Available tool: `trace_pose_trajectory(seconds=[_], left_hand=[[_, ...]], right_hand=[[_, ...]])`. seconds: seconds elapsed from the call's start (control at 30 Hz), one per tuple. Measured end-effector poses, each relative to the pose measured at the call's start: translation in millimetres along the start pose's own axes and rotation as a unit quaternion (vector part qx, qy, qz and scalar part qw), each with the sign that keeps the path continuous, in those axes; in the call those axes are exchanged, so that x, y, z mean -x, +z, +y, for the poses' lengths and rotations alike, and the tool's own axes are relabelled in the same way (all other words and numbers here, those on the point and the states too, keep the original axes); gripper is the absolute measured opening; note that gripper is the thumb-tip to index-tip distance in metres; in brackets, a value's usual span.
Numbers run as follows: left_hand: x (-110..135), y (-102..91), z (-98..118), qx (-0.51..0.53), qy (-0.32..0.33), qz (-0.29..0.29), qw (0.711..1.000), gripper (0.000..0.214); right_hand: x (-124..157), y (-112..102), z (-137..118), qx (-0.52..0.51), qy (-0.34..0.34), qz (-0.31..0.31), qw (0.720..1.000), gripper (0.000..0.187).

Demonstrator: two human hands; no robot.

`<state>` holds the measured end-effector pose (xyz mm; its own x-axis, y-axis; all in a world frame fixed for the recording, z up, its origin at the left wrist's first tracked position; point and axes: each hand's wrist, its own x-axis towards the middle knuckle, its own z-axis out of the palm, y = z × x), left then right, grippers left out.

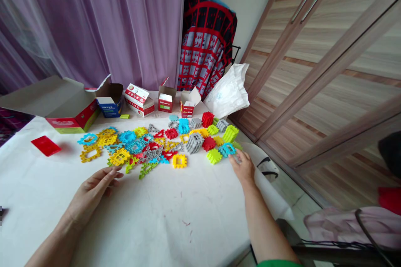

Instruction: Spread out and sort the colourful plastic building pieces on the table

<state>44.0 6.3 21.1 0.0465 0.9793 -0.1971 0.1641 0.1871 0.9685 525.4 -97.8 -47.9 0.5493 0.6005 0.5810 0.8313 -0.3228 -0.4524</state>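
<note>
My right hand (243, 167) is at the right of the pile, its fingers and thumb closed on a blue building block piece (227, 149). Close to it lie a lime-green stack of blocks (231, 133), a lime-green square block (214, 156) and a red block (209, 143). My left hand (98, 185) hovers over the table just in front of the pile, loosely curved with its fingers slightly apart and nothing visible in it. Nearest to that hand are a yellow window-shaped block (120, 156) and a green triangular piece (148, 170). A grey stack (194, 143) sits mid-pile.
Along the back stand a large open box (73, 121), a blue box (109, 106), a white-and-red box (138, 101) and two small red boxes (165, 102). A white bag (228, 91) leans at the back right. A red tray (46, 145) lies left on the white-covered table (156, 225).
</note>
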Motion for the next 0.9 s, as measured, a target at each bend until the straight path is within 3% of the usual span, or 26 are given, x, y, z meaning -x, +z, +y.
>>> trace_pose_trajectory(seconds=[0.37, 0.9], left_hand=[[-2.8, -4.7, -3.5, -0.023, -0.011, 0.008, 1.000, 0.058], [2.3, -2.6, 2.1, -0.062, 0.003, 0.007, 0.998, 0.074]], right_hand=[[1.5, 3.5, 0.7, 0.028, 0.025, -0.039, 0.999, 0.042], [0.5, 3.2, -3.0, -0.002, 0.040, -0.078, 0.996, 0.039]])
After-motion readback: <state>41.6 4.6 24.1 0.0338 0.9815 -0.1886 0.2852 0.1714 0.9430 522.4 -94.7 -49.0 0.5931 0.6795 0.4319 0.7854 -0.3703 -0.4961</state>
